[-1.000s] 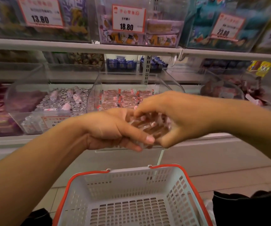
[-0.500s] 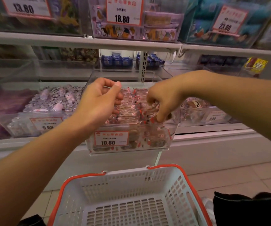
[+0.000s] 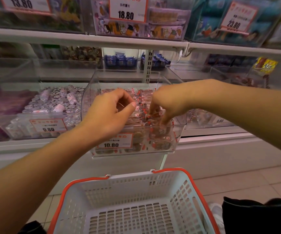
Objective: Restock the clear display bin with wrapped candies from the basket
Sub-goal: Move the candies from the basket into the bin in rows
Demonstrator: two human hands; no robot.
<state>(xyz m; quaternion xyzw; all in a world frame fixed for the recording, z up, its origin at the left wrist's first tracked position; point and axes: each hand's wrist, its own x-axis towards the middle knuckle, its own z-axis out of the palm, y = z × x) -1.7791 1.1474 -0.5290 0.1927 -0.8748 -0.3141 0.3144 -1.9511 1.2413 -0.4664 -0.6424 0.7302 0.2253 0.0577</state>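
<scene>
- Two shelves of a shop display fill the view; the upper shelf (image 3: 136, 41) carries bins with price tags reading 13.80, 18.80 and 23.80.
- Below the shelving, nearest the camera, sits a white plastic shopping basket (image 3: 136, 188) with an orange rim; its slotted floor shows no candies.
- On the lower shelf, at centre, stands the clear display bin (image 3: 181, 132), its front wall bearing a price label (image 3: 115, 141) that reads 10.80.
- Inside this bin lie the wrapped candies (image 3: 160, 141), clear wrappers with red marks over brown sweets, piled up to about the front edge.
- Left of it, just beside, is a neighbouring bin (image 3: 55, 105) heaped with silver and white wrapped sweets, labelled 9.80.
- Both bare forearms reach forward over the basket into the centre bin.
- Left hand (image 3: 110, 114) hovers over the bin's left half, fingers curled with thumb tip meeting forefinger; a thin clear wrapper seems to be pinched there, though I cannot tell for sure.
- Right hand (image 3: 168, 105) is bent downward at the wrist, fingertips (image 3: 164, 121) pressing into the pile near the front right, pinching candies.
- Dark fabric (image 3: 258, 215) fills the lower right corner.
</scene>
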